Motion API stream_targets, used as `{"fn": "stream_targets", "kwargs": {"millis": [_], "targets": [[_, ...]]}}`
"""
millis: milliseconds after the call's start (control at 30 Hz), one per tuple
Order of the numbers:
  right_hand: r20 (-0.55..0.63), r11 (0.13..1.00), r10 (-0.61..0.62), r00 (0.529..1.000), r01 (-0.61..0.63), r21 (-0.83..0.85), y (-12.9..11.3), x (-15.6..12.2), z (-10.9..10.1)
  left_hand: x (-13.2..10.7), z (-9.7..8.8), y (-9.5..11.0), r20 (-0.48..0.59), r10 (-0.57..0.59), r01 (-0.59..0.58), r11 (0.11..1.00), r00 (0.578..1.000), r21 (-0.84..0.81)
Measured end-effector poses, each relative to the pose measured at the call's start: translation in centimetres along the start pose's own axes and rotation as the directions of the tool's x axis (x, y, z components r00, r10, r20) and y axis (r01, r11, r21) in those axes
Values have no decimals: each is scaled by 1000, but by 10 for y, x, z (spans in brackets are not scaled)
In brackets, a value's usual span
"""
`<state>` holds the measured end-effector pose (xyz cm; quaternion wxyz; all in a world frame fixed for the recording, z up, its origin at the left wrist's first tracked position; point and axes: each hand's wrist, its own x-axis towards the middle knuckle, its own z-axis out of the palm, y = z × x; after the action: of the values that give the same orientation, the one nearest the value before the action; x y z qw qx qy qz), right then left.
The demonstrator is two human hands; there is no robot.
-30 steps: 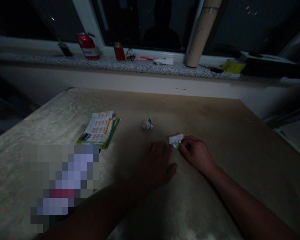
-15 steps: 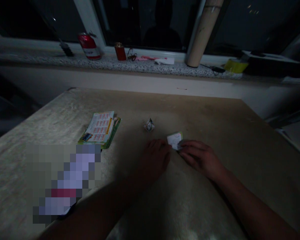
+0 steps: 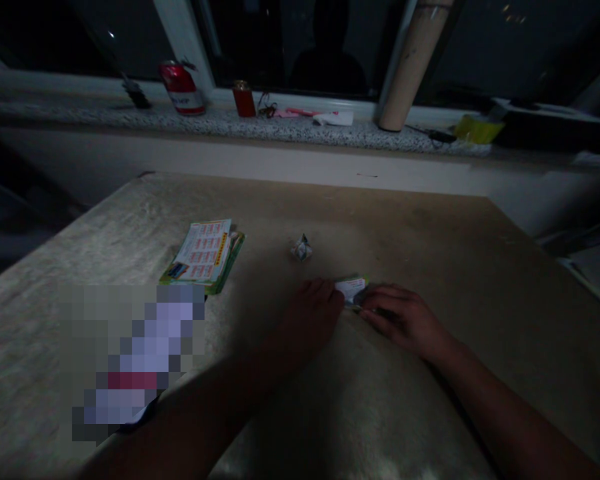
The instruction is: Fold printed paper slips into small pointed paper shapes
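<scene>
A small folded piece of printed paper (image 3: 351, 291), white with a green edge, lies on the table between my two hands. My left hand (image 3: 316, 308) grips its left side, fingers curled and dim in shadow. On its right side, my right hand (image 3: 397, 312) pinches the paper between thumb and fingers. Just beyond my left hand stands a small pointed folded-paper piece (image 3: 301, 249), apart from both hands. To the left rests a stack of printed paper sheets (image 3: 203, 252), the top one showing a calendar-like grid.
A blurred-out, lit device (image 3: 150, 350) lies beside my left forearm. Along the stone windowsill (image 3: 290, 131) behind the table (image 3: 410, 227) stand a red can (image 3: 181, 88), a small red-orange bottle (image 3: 243, 100), a cardboard tube (image 3: 413, 70) and a yellow item (image 3: 477, 129).
The paper's upper part has come down, so it looks shorter from top to bottom. Both hands keep nearly the same place; the whole view has shifted slightly.
</scene>
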<state>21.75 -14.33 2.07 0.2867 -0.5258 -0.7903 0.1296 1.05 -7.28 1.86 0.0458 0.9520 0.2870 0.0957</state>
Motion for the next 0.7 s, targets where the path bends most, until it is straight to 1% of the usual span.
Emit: {"fn": "stream_targets", "kwargs": {"millis": [133,267,333,433,600,700], "targets": [[18,997,67,998,-67,29,-3,2,0,0,0,1,-19,-64,64,998,998,-10],[18,994,94,995,-95,46,-4,2,1,-3,3,-1,-52,-91,84,989,994,-124],[19,993,107,994,-108,56,-3,2,1,-5,5,0,-71,-142,129,977,987,-169],[19,990,121,992,-122,67,-2,2,3,-6,8,3,-112,-212,191,967,971,-169],[-16,986,167,986,-167,-3,-2,4,8,-5,9,5,-117,-215,200,971,970,-133],[-61,977,204,977,-207,-44,-2,6,12,-8,6,9,-163,-176,158,981,971,-116]]}}
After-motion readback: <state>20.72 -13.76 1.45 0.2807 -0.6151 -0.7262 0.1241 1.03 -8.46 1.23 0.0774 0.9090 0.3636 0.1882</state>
